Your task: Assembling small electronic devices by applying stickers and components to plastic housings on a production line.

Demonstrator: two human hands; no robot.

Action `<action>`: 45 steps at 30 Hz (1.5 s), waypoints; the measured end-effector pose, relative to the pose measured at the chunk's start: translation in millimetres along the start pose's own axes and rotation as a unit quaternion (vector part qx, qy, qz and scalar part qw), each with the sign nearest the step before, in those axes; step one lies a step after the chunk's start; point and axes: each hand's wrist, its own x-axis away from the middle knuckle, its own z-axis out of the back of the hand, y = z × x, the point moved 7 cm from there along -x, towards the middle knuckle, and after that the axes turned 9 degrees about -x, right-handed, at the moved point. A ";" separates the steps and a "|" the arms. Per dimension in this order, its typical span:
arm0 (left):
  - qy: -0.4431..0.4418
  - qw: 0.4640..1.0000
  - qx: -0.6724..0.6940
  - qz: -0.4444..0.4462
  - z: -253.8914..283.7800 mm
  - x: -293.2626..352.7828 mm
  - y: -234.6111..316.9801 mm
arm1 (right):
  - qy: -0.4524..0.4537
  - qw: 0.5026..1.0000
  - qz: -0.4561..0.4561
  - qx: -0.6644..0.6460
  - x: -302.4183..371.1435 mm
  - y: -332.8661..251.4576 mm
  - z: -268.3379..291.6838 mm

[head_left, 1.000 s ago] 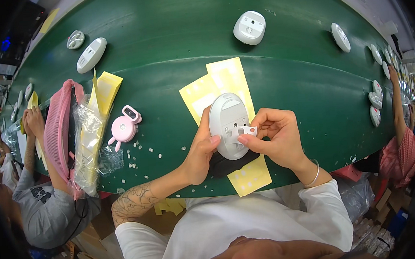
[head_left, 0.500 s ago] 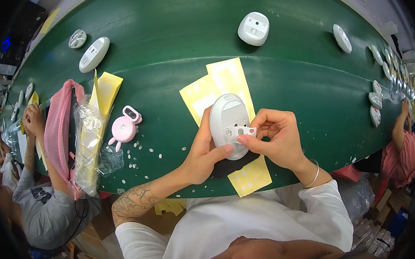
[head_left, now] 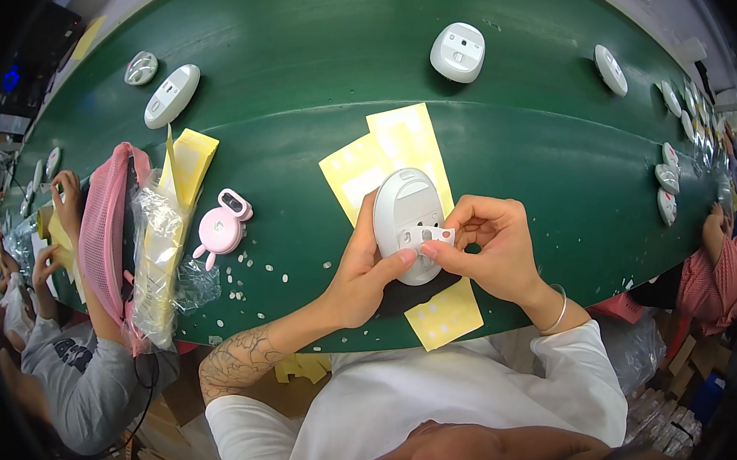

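A white computer mouse (head_left: 409,200) lies with its underside up in front of me. My left hand (head_left: 360,280) wraps round its left side, the thumb pressing on the lower part of the underside. At the mouse's right edge, my right hand (head_left: 500,246) pinches a small white sticker (head_left: 444,235) with cut-outs, which lies partly across the underside. Yellow sticker sheets (head_left: 411,129) stick out beyond the mouse, and another yellow sheet (head_left: 445,320) shows nearer to me. Under the mouse is something black (head_left: 412,300), mostly hidden.
A pink fan-like gadget (head_left: 219,230), a clear bag of yellow sheets (head_left: 155,262) and a pink mesh bag (head_left: 102,236) lie to the left, near small white scraps (head_left: 256,269). More mice (head_left: 458,53) sit along the green table (head_left: 306,72). Co-workers (head_left: 96,369) sit on both sides.
The mice on the far strip have shifted slightly right. My hands and the held mouse have barely moved. At the left, the co-worker's hands have moved apart.
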 end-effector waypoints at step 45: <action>0.031 0.998 -0.047 -0.010 1.8 -0.5 -1.8 | 0.007 0.997 0.058 0.059 1.3 -3.2 -1.3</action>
